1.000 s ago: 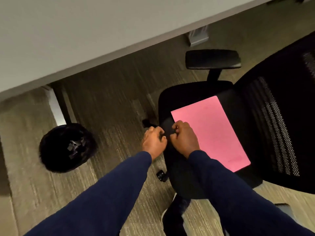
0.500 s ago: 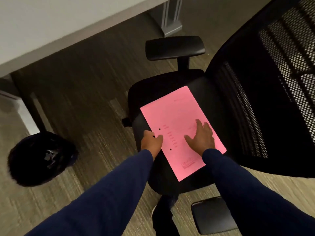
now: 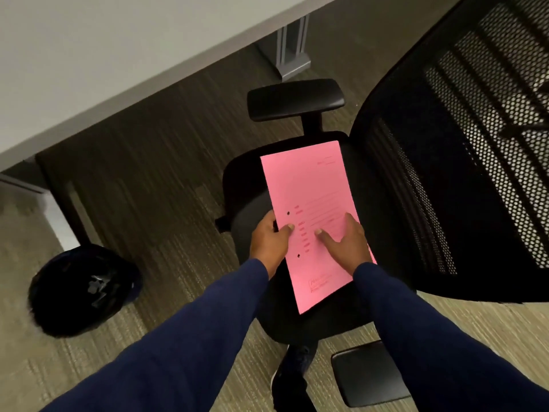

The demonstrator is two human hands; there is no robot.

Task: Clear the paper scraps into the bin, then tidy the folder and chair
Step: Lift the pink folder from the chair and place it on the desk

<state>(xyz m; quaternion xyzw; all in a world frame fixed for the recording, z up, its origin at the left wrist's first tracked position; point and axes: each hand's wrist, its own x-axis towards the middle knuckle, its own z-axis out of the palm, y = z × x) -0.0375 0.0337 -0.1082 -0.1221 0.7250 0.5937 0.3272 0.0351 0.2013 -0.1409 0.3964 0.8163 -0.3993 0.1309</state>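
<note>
A pink folder [image 3: 312,197] with two punched holes lies over the seat of a black mesh office chair [image 3: 439,162]. My left hand [image 3: 269,242] grips the folder's left edge, thumb on top and fingers under it. My right hand [image 3: 346,243] rests flat on the folder's lower half with fingers spread. The folder's near end appears raised off the seat. A round black bin [image 3: 80,288] stands on the carpet at the left, with pale paper scraps visible inside it.
A grey desk top [image 3: 118,49] runs across the top left, with a metal leg [image 3: 292,52] behind the chair and another leg [image 3: 56,215] near the bin. The chair's armrests [image 3: 295,98] [image 3: 368,373] flank the seat. My shoe [image 3: 292,379] is below the seat.
Both hands were clenched together at the seat's front edge; then they went onto the folder. The folder has turned to point away from me, and my left thumb now clamps its edge.
</note>
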